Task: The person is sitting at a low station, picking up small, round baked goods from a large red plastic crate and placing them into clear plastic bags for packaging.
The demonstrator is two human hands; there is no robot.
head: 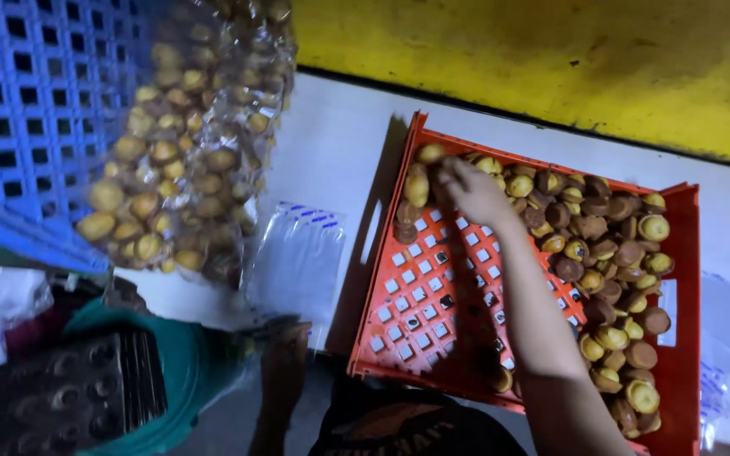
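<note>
Up at the far corner of the orange crate (399,338), the right hand (472,190) lies among small golden cakes (610,253), its fingers curled down over a few of them; whether it grips one I cannot tell. Most cakes are heaped along the crate's right side, its perforated floor bare on the left. Nearer the body, the left hand (285,359) hangs dim at the white table's (340,143) edge, touching an empty clear bag (297,257), fingers hard to read. Beyond, a filled bag of cakes (179,143) leans against a blue crate (27,110)
</note>
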